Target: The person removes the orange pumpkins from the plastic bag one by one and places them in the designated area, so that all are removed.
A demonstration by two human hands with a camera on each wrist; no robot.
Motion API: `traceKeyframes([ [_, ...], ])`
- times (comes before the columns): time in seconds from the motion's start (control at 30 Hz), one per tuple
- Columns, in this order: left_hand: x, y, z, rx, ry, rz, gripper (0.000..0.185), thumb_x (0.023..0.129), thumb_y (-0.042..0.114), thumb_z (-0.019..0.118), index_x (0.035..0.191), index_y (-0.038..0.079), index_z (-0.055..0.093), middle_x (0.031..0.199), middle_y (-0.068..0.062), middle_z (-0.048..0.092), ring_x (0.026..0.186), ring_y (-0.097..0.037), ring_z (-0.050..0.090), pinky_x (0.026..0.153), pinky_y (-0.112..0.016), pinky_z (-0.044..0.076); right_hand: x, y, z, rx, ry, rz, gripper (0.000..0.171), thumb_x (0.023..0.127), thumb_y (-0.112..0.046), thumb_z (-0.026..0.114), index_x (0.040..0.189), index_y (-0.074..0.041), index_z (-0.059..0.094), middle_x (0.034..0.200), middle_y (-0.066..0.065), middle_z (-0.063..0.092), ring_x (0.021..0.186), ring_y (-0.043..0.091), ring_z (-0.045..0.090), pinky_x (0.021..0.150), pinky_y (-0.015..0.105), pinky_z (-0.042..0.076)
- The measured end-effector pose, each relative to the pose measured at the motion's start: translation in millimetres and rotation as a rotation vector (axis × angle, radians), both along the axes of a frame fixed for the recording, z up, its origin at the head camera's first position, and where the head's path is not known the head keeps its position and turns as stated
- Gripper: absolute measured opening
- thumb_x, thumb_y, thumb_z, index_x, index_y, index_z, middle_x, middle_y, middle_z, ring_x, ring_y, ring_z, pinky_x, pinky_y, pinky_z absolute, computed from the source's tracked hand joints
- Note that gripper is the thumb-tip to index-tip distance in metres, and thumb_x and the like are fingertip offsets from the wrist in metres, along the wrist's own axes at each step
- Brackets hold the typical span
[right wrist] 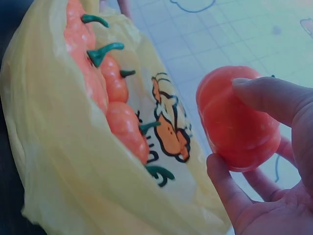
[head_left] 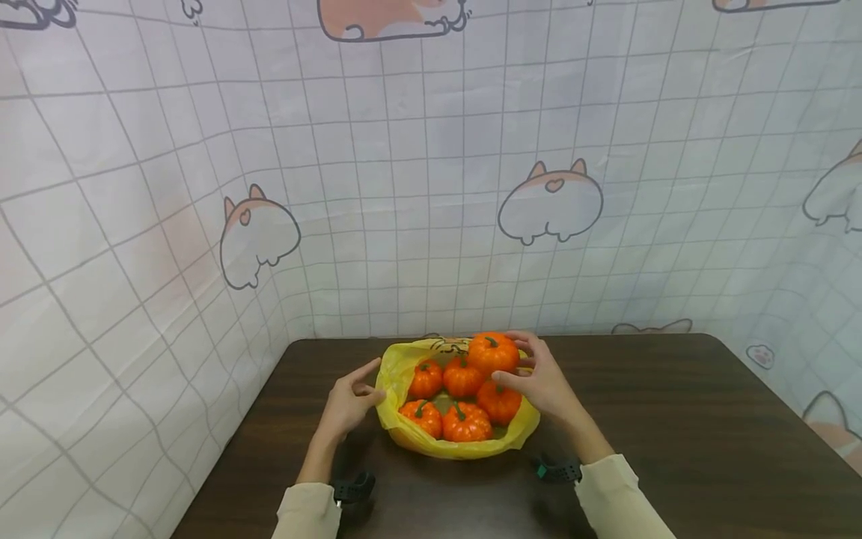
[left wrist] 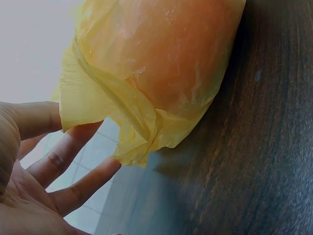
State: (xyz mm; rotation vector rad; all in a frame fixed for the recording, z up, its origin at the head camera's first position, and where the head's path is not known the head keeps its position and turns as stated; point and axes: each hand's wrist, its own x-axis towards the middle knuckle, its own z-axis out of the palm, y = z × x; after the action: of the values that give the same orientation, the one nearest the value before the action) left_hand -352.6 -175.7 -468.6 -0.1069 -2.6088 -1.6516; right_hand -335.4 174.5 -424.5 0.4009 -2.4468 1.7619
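Holding pumpkin nr bag w/ R fingers; stem up, widest sideways.

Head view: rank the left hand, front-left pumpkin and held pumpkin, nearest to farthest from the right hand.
1. Held pumpkin: in the right hand.
2. Front-left pumpkin: inside the bag.
3. Left hand: at the bag's left edge.

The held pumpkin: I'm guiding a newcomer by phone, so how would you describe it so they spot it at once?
On the dark table, find the yellow bag. At its far right edge in the head view, the right hand grips the pumpkin. Unlike the other pumpkins, which lie in the bag, this one is held up.
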Motion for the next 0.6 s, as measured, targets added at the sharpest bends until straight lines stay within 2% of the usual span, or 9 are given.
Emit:
traceKeyframes([
  [0.17, 0.4, -1.9, 0.4, 0.001, 0.012, -0.002, 0.061, 0.085, 0.015, 0.072, 0.137, 0.039, 0.051, 0.081, -0.003, 0.073, 0.051, -0.015, 0.032, 0.052, -0.029, 0.029, 0.1, 11.6, -0.3, -0.024, 0.023, -0.005, 0.074, 0.081, -0.028, 0.077, 0.143, -0.023, 0.037, 0.147, 0.014, 0.029, 0.122, 0.037, 0.050, 0.089, 0.043, 0.053],
  [0.37, 1.0, -2.0, 0.2, 0.002, 0.015, 0.000, 0.060, 0.086, 0.015, 0.071, 0.137, 0.039, 0.052, 0.081, -0.003, 0.073, 0.048, -0.014, 0.028, 0.050, -0.029, 0.029, -2.5, 30.5, 0.6, 0.016, 0.062, -0.021, 0.074, 0.082, -0.032, 0.076, 0.144, -0.020, 0.036, 0.146, 0.016, 0.032, 0.119, 0.038, 0.053, 0.085, 0.041, 0.055],
  [0.6, 1.0, 0.4, 0.2, -0.011, 0.009, 0.003, 0.058, 0.086, 0.016, 0.071, 0.135, 0.041, 0.053, 0.081, -0.003, 0.073, 0.048, -0.013, 0.028, 0.048, -0.027, 0.027, -2.6, 51.8, 5.6, 0.001, 0.047, -0.069, 0.075, 0.082, -0.032, 0.076, 0.144, -0.022, 0.036, 0.146, 0.014, 0.035, 0.117, 0.036, 0.053, 0.083, 0.040, 0.054],
])
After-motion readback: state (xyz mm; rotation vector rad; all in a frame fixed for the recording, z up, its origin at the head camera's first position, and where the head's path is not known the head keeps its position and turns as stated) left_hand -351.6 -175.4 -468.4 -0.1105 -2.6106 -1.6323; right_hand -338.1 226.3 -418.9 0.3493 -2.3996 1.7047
